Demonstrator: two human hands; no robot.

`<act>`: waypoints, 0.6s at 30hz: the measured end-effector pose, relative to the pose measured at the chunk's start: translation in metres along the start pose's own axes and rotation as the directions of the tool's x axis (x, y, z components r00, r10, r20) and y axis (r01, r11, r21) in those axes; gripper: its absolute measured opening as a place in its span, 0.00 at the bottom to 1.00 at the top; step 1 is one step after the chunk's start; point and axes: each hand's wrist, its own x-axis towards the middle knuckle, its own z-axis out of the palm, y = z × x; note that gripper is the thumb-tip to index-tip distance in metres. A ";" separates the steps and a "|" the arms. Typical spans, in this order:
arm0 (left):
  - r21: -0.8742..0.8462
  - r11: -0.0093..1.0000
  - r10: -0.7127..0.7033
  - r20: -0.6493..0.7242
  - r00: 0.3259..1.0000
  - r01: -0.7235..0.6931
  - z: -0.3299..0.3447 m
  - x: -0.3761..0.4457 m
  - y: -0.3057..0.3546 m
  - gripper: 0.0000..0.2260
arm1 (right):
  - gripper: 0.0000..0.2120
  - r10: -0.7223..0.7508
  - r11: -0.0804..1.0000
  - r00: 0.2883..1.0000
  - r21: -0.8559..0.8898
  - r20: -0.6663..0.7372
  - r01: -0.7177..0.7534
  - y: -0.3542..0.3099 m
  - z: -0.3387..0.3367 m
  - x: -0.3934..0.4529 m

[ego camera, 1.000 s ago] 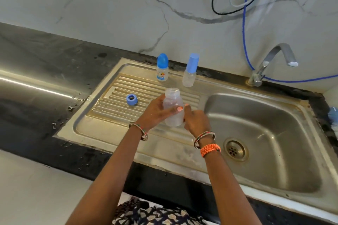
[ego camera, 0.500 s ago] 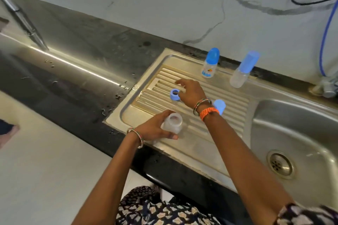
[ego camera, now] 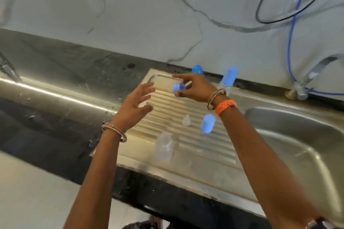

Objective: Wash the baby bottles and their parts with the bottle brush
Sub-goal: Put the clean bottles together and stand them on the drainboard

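Right hand (ego camera: 195, 87): pinches blue collar ring (ego camera: 179, 88) above drainboard (ego camera: 204, 147).
Left hand (ego camera: 135, 106): fingers spread, holding nothing.
Clear bottle (ego camera: 164, 147): uncapped, near front edge.

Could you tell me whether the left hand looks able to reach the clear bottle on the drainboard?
Probably yes: the left hand is open, holds nothing and hovers just beyond the clear bottle, with nothing between them.
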 end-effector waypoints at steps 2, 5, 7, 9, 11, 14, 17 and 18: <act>-0.090 0.994 0.059 0.037 0.998 -0.056 0.027 0.020 0.024 0.23 | 0.20 -0.002 0.996 0.999 0.093 -0.036 0.005 -0.010 -0.042 -0.024; -0.196 0.980 0.054 0.123 0.991 -0.030 0.080 0.040 0.045 0.17 | 0.12 0.054 0.919 0.997 0.393 -0.055 -0.028 -0.012 -0.101 -0.076; -0.228 0.973 0.032 0.184 0.982 0.011 0.116 0.049 0.055 0.13 | 0.10 0.070 0.811 0.998 0.582 -0.003 -0.055 0.006 -0.128 -0.119; -0.251 0.966 0.014 0.262 0.965 0.054 0.148 0.052 0.061 0.12 | 0.12 0.127 0.580 0.992 0.809 0.024 -0.094 0.041 -0.134 -0.153; -0.283 0.954 -0.012 0.306 0.952 0.103 0.173 0.052 0.063 0.10 | 0.20 0.386 0.635 0.921 0.710 0.050 -0.305 0.096 -0.116 -0.172; -0.330 0.916 -0.107 0.347 0.932 0.228 0.205 0.046 0.059 0.08 | 0.14 0.726 0.685 0.684 0.017 0.079 -0.729 0.166 -0.082 -0.208; -0.291 0.910 -0.181 0.365 0.913 0.296 0.223 0.042 0.053 0.08 | 0.08 0.737 0.669 0.674 0.203 -0.049 -0.716 0.175 -0.094 -0.221; -0.288 0.898 -0.219 0.364 0.905 0.333 0.227 0.040 0.050 0.08 | 0.07 0.731 0.667 0.672 0.327 -0.116 -0.669 0.172 -0.100 -0.221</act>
